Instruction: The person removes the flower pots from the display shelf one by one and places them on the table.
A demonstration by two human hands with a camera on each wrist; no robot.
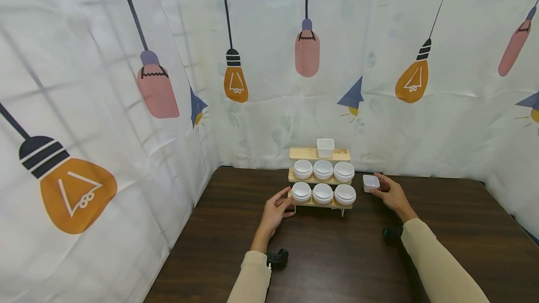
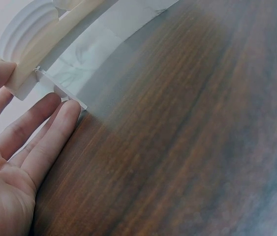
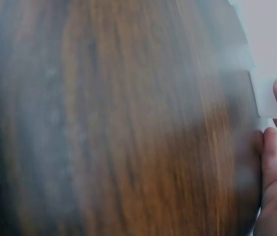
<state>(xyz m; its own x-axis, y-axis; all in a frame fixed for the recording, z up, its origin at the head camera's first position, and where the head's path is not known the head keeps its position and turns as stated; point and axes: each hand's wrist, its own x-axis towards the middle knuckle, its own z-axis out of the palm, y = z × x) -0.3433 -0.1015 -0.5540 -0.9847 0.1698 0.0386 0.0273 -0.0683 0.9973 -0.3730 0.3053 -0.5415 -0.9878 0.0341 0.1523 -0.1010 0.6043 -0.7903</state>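
Note:
A three-tier wooden stand (image 1: 301, 154) with pale legs is at the table's back. One white square bowl (image 1: 325, 148) sits on its top tier; several white round bowls (image 1: 323, 193) fill the two lower tiers. At the left end of the lowest tier, my left hand (image 1: 273, 213) pinches the board (image 2: 27, 73) between thumb and forefinger, its other fingers extended by the leg (image 2: 62, 88). To the right of the stand, my right hand (image 1: 393, 196) holds another white square bowl (image 1: 370, 183) by its right side. Only part of that bowl shows in the right wrist view.
The stand and bowls are on a dark brown wooden table (image 1: 328, 256). Behind and to the left hangs a white curtain (image 1: 261, 120) printed with lamps. Dark wrist devices (image 1: 278, 258) are on both wrists.

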